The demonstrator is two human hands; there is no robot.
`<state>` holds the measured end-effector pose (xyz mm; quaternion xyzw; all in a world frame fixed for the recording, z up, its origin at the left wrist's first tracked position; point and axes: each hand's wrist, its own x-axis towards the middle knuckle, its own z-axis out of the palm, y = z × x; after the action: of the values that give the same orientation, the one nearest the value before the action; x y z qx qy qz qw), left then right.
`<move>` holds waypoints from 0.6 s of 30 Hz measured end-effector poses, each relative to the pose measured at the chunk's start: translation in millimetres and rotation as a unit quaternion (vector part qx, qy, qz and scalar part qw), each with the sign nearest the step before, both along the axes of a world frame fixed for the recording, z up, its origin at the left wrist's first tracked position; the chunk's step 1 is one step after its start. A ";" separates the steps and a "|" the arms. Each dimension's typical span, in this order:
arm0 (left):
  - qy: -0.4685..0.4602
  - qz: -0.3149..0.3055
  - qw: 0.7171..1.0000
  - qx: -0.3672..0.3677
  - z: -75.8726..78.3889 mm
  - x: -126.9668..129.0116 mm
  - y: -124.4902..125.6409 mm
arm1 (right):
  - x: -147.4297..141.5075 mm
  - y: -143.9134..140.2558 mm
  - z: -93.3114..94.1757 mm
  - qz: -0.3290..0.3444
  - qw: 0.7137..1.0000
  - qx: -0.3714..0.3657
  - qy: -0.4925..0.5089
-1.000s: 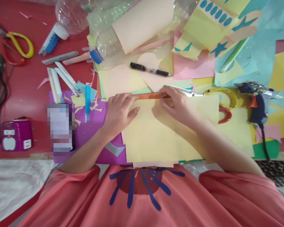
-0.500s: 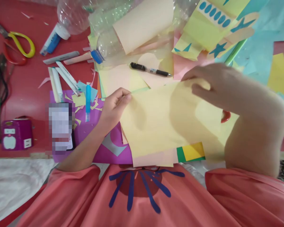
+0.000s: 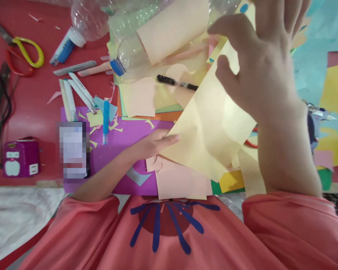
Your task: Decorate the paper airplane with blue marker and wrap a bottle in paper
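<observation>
A sheet of pale yellow paper (image 3: pixel 205 120) slants up from the table, its upper end passing behind my right hand. My left hand (image 3: pixel 157 143) pinches the sheet at its left corner, thumb on top. My right hand (image 3: pixel 259 60) is raised over the upper end of the sheet, thumb and index finger spread apart with paper showing between them. Its other fingers reach toward the top edge of the picture. Beneath the sheet lie pink paper pieces (image 3: pixel 183 180) and a purple sheet (image 3: pixel 107 165). A black pen (image 3: pixel 176 81) lies just beyond, partly covered.
Plastic bottles (image 3: pixel 132 54) and rolled pink paper (image 3: pixel 174 30) lie at the back. Scissors (image 3: pixel 28 52), several markers (image 3: pixel 81 92), a blurred phone (image 3: pixel 73 150) and a purple box (image 3: pixel 21 159) are on the left. Red handles (image 3: pixel 250 144) show beside my right forearm.
My right hand has risen and moved farther up the table. The yellow sheet has turned from lying level to slanting upward. My left hand has shifted right and nearer, still pinching its corner.
</observation>
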<state>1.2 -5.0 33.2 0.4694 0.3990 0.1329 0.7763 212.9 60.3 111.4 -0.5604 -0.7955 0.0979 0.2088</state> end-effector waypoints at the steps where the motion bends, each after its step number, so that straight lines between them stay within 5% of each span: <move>1: -0.007 0.021 1.000 -0.014 -2.3 0.4 -2.0 | -3.5 -1.4 -3.0 0.005 0.999 0.013 -0.037; 7: -0.070 0.159 0.982 -0.071 -15.3 2.8 -9.9 | -7.8 -32.8 -37.3 0.169 0.982 -0.077 0.034; 13: -0.089 0.135 0.978 -0.132 -17.9 3.2 -14.4 | -3.2 -64.1 -52.8 0.155 0.985 -0.069 -0.036; 18: -0.099 0.122 0.983 -0.097 -15.7 3.5 -15.6 | 5.1 -71.9 -47.2 0.147 0.982 -0.067 -0.102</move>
<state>4.7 -20.6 17.6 0.3242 0.3855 0.2328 0.8319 218.0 -11.6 64.2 -0.4570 -0.8780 0.1233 0.0718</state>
